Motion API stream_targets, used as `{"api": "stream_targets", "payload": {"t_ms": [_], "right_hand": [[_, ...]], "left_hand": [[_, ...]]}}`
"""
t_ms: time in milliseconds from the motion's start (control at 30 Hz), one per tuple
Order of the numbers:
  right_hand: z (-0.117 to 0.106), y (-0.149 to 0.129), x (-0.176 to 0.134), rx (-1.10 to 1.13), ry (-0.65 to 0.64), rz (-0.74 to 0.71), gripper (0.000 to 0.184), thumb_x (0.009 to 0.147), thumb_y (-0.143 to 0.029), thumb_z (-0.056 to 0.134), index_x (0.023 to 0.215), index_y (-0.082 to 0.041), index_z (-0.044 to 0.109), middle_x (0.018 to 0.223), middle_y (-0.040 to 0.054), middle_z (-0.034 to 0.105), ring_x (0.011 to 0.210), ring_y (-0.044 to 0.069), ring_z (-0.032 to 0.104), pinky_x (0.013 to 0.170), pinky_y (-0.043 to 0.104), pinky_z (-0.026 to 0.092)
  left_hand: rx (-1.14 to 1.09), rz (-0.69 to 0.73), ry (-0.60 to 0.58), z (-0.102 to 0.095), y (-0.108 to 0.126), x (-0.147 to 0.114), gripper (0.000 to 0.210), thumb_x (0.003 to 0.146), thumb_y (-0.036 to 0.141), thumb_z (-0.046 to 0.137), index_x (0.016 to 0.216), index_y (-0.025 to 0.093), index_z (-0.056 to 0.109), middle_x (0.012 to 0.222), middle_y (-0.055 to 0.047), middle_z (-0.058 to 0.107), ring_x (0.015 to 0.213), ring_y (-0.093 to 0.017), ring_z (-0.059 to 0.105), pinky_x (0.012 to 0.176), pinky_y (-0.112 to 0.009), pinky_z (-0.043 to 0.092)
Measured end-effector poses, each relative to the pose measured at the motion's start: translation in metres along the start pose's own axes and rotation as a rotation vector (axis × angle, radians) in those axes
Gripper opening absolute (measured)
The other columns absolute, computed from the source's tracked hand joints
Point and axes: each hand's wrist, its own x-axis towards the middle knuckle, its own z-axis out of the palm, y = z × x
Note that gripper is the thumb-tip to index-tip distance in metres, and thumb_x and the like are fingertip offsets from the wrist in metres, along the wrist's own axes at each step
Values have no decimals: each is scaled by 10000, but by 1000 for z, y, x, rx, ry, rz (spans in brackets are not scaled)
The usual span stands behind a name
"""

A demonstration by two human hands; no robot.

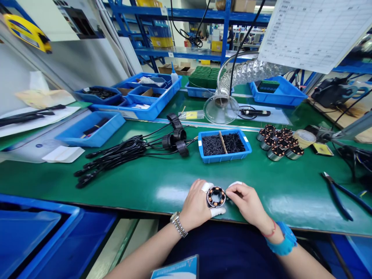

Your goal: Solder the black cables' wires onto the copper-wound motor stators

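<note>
Near the front edge of the green bench, my left hand (pixel 197 205) is wrapped round a motor stator (pixel 216 197), a metal ring with copper windings inside. White covers sit on the thumb and a finger of this hand. My right hand (pixel 247 201) is at the stator's right side, thumb and forefinger pinched together; whatever lies between them is too small to make out. Beyond the hands stands a blue tray (pixel 223 158) of short black tube pieces, split by a cardboard divider. Several more stators (pixel 279 141) are grouped to the right of it.
Black cables (pixel 116 157) with round black caps lie at left. Blue-handled pliers (pixel 338 193) rest at right. A clear fume funnel (pixel 221 110) and a black pen-like tool (pixel 255 112) are behind the tray. Blue bins (pixel 151 110) stand at the back left.
</note>
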Motion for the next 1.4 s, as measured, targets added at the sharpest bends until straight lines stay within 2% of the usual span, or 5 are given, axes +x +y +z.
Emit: {"api": "stream_targets", "payload": {"t_ms": [300,533,700,933,1400], "right_hand": [[24,13,-34,-107,161,-301,298,810,-79,471,1056,-219,564,973,77,582,907,178,548,775,314,474],[22,12,-43,-187,86,-299,408,819,-109,449,1214,-210,442,1148,116,503,1088,221,466,919,400,420],[1,19,-36,-178,-26,-112,555,786,-228,534,1296,-215,314,1226,109,468,1105,224,464,935,414,411],[12,12,-8,-160,-165,-97,781,635,-366,694,1292,-161,325,1287,139,414,1192,249,377,1004,424,320],[19,5,-2,-201,-123,-193,542,658,-456,661,1107,-191,511,1015,93,564,994,227,489,852,387,398]], "left_hand": [[-11,62,-42,-1,-2,1,474,583,467,679,915,173,509,849,-52,528,844,-238,486,878,-455,337],[-58,61,-86,-1,-6,1,518,582,455,691,962,153,512,904,-89,546,876,-254,495,821,-439,393],[-210,10,-187,-26,-24,-6,664,639,367,686,1217,172,425,1162,-126,509,1084,-259,456,936,-434,358],[-477,-37,-85,-47,-32,1,149,720,270,627,823,173,675,953,-90,626,936,-204,564,848,-338,442],[-338,-3,-73,-52,-10,21,107,770,248,553,740,157,601,813,-47,609,737,-143,571,726,-292,456]]}}
